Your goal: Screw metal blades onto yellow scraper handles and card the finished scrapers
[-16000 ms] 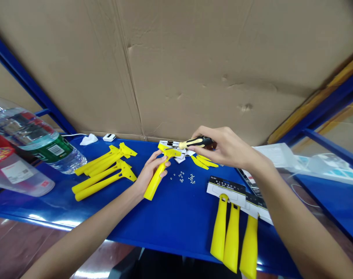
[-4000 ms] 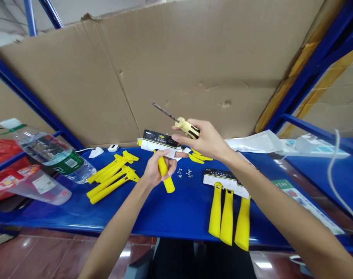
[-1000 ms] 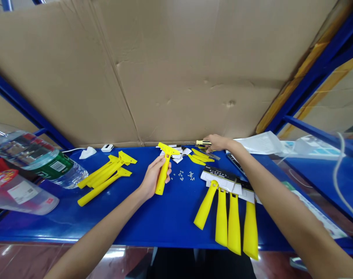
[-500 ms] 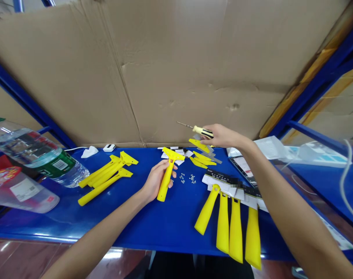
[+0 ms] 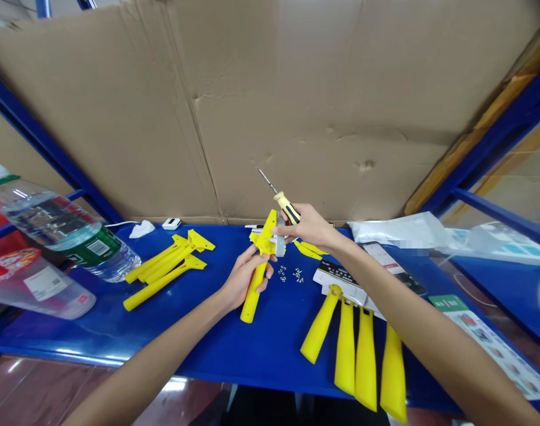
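Observation:
My left hand [image 5: 241, 278] is closed around the shaft of a yellow scraper handle [image 5: 251, 302], held head up above the blue table. My right hand [image 5: 312, 225] keeps a screwdriver [image 5: 288, 208] with a cream and black grip between its fingers, tip pointing up and left. The same fingers press a grey metal blade [image 5: 280, 246] against the scraper head; whether a yellow cover plate is with it I cannot tell. Small nuts [image 5: 282, 273] and screws [image 5: 299, 275] lie just right of the handle. Behind my right hand are loose yellow plates [image 5: 309, 249], partly hidden.
Several yellow handles [image 5: 163, 269] lie at left, near a water bottle [image 5: 70, 228] and a plastic jar [image 5: 52, 290]. At right are several scrapers [image 5: 354, 349] with black-and-white card covers [image 5: 338, 278], a phone [image 5: 394, 266] and a printed sheet [image 5: 483, 337]. Cardboard [image 5: 296, 118] stands behind.
My right hand has come left and down from the plates to the scraper head, bringing a grey blade along with the screwdriver. The scraper head has turned in my left hand.

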Demonstrator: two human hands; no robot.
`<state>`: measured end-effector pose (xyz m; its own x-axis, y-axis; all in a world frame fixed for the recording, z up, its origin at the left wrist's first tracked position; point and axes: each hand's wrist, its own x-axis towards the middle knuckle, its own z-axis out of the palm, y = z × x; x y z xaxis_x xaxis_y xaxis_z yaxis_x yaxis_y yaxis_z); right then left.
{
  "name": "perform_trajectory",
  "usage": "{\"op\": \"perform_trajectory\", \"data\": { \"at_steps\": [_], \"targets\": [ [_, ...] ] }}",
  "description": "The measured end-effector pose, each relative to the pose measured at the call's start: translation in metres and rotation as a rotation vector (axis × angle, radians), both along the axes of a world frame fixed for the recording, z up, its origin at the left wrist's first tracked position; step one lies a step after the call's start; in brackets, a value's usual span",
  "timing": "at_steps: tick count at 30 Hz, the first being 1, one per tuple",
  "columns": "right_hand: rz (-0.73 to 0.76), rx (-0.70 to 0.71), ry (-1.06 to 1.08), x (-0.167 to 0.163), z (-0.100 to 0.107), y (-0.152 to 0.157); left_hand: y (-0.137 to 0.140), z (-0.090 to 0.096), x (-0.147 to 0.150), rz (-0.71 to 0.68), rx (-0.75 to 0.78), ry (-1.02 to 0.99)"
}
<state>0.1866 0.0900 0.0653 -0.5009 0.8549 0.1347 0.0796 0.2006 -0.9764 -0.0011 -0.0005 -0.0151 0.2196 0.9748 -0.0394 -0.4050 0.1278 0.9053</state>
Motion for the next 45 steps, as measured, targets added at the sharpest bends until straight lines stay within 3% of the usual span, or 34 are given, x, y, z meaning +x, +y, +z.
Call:
{"op": "perform_trajectory", "data": {
  "at_steps": [4, 8, 15, 18, 22, 26, 31, 36, 42, 45],
  "targets": [
    [0.038, -0.027, -0.074, -0.006, -0.012, 0.000, 0.000, 0.004, 0.002, 0.076, -0.013, 0.031],
    [0.064, -0.011, -0.157, -0.004, -0.010, 0.001, 0.002, 0.006, 0.000, 0.128, -0.002, 0.028],
    [0.132, 0.088, -0.302, 0.020, 0.009, 0.005, 0.002, 0.009, -0.008, -0.067, -0.080, 0.102],
    [0.233, 0.153, -0.426, 0.025, 0.011, 0.004, 0.002, 0.010, -0.008, -0.075, -0.079, 0.113],
    [0.155, 0.284, -0.543, 0.022, 0.011, 0.001, 0.003, 0.012, -0.009, -0.093, -0.084, 0.162],
    [0.214, 0.408, -0.652, 0.021, 0.015, -0.004, 0.003, 0.014, -0.009, -0.084, -0.074, 0.186],
    [0.150, 0.452, -0.635, 0.024, 0.016, -0.004, 0.002, 0.011, -0.008, -0.060, -0.079, 0.131],
    [-0.063, 0.363, -0.510, 0.018, 0.010, 0.001, 0.004, 0.008, -0.007, -0.034, -0.088, 0.107],
    [0.078, 0.145, -0.490, 0.008, 0.000, -0.005, 0.004, 0.008, -0.007, -0.003, -0.031, 0.156],
    [0.090, 0.139, -0.512, 0.007, -0.002, -0.008, 0.004, 0.008, -0.007, 0.005, -0.019, 0.198]
  ]
}}
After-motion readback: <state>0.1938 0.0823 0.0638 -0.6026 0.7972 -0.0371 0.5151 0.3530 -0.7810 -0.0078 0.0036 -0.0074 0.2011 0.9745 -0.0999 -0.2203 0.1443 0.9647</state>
